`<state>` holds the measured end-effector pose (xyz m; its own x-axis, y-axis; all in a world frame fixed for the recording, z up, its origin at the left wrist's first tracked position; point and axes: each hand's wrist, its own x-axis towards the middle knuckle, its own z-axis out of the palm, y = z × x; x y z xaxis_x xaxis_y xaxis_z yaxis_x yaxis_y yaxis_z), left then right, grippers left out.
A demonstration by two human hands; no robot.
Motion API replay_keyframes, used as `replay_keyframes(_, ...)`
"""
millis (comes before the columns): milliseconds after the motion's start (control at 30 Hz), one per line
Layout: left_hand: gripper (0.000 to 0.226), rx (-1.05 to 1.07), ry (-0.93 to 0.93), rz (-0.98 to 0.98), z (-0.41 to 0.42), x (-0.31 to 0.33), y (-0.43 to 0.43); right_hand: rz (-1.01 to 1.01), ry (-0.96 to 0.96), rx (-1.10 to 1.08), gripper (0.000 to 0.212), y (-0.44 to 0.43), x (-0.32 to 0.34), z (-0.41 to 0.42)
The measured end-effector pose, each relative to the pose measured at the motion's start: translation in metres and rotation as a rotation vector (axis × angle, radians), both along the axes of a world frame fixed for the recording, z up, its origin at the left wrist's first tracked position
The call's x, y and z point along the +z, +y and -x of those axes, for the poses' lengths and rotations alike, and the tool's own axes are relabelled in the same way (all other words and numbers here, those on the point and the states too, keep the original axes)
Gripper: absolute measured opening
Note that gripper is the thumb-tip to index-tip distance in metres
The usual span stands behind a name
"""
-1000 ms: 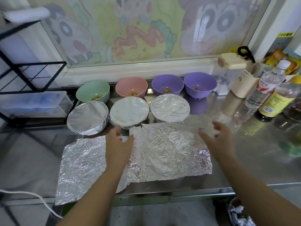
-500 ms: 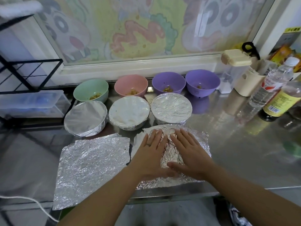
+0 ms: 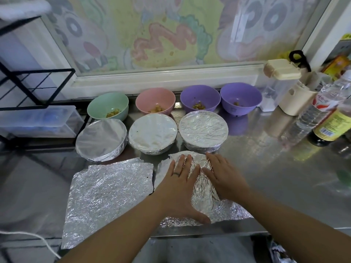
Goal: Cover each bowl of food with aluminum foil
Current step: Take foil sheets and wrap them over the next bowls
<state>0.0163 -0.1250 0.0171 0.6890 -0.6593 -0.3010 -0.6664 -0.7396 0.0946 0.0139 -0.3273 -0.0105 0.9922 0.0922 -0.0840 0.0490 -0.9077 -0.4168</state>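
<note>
Hands both flat on right foil sheet [image 3: 199,188], at the front edge of the table [image 3: 275,168]. Left hand [image 3: 178,188]: palm down, fingers [image 3: 182,165] straight and close together, pressing the foil, ring on one. Right hand [image 3: 225,177]: palm down, fingers [image 3: 213,161] straight, slightly spread, also pressing. Sheet is crumpled; can't tell what's under it. Second sheet [image 3: 110,196] lies just left of it, near corner past the table edge. Behind the sheets, three covered bowls [image 3: 152,135] in a row, rightmost just beyond the fingertips. Back row by the window ledge: green bowl [image 3: 108,106], pink bowl [image 3: 155,100], purple bowl [image 3: 200,100], second purple bowl [image 3: 240,97], all uncovered, a little food in each. Bottles [image 3: 326,114] far right.
</note>
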Motion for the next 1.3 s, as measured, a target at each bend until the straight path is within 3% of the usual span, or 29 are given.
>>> replay_keyframes(100,0.145,0.003,0.002,0.005,0.001,0.001,0.0,-0.093,0.02,-0.116,0.047,0.0,-0.007,-0.008)
replay_keyframes(200,0.144,0.002,0.001,0.002,0.001,0.001,0.0,-0.198,0.004,-0.224,0.036,-0.002,-0.011,-0.019)
replay_keyframes(267,0.144,-0.003,-0.004,-0.009,0.001,0.002,-0.001,-0.303,0.046,-0.259,0.037,-0.007,-0.012,-0.023)
replay_keyframes(467,0.145,-0.008,0.002,-0.008,0.001,0.003,-0.001,-0.864,0.171,-0.432,0.045,-0.007,0.004,-0.012)
replay_keyframes(533,0.145,-0.011,0.001,-0.005,0.001,0.003,-0.001,-0.782,0.131,-0.398,0.045,-0.006,0.011,-0.009)
replay_keyframes(600,0.145,-0.013,0.002,0.002,0.001,0.003,-0.001,-0.498,-0.103,-0.315,0.045,-0.005,0.016,-0.011)
replay_keyframes(667,0.145,-0.018,-0.003,0.012,0.0,0.002,-0.001,-0.357,-0.279,-0.135,0.037,0.001,0.023,-0.016)
replay_keyframes(733,0.147,-0.013,0.001,0.041,0.0,0.001,-0.001,-0.304,-0.235,0.099,0.033,0.011,0.026,-0.025)
replay_keyframes(800,0.148,0.001,0.004,0.075,0.0,0.0,-0.001,-0.278,-0.179,0.192,0.027,0.02,0.028,-0.033)
replay_keyframes(1000,0.149,-0.005,-0.02,0.075,0.0,0.001,-0.003,-0.32,0.023,0.077,0.029,0.027,0.031,-0.047)
replay_keyframes(1300,0.149,-0.001,-0.001,0.073,0.0,0.001,-0.003,-0.114,0.223,0.063,0.044,0.033,0.037,-0.06)
